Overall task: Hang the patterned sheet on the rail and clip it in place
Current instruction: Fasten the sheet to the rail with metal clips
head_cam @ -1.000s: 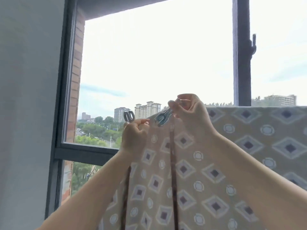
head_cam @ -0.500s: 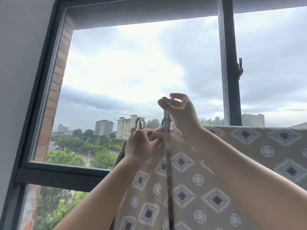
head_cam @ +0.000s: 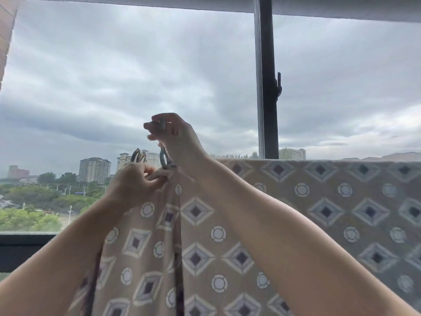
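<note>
The patterned sheet (head_cam: pixel 284 201), beige with diamonds and circles, hangs over a rail that its top fold hides. My right hand (head_cam: pixel 175 137) pinches the handles of a metal clip (head_cam: pixel 164 159) held upright, its jaws down at the sheet's top edge. My left hand (head_cam: pixel 134 181) grips the bunched top corner of the sheet just left of that clip. A second metal clip (head_cam: pixel 138 156) sticks up above my left hand; whether it bites the cloth is hidden.
A large window is right behind the sheet, with a dark vertical frame post (head_cam: pixel 267 87) and its handle (head_cam: pixel 278 86). A dark sill (head_cam: pixel 22 249) runs at lower left. Brick edge (head_cam: pixel 5 30) at upper left.
The view tilted up and drew closer. My right hand turned the clip from slanted to upright and brought its jaws down onto the sheet's top edge. My left hand kept its hold.
</note>
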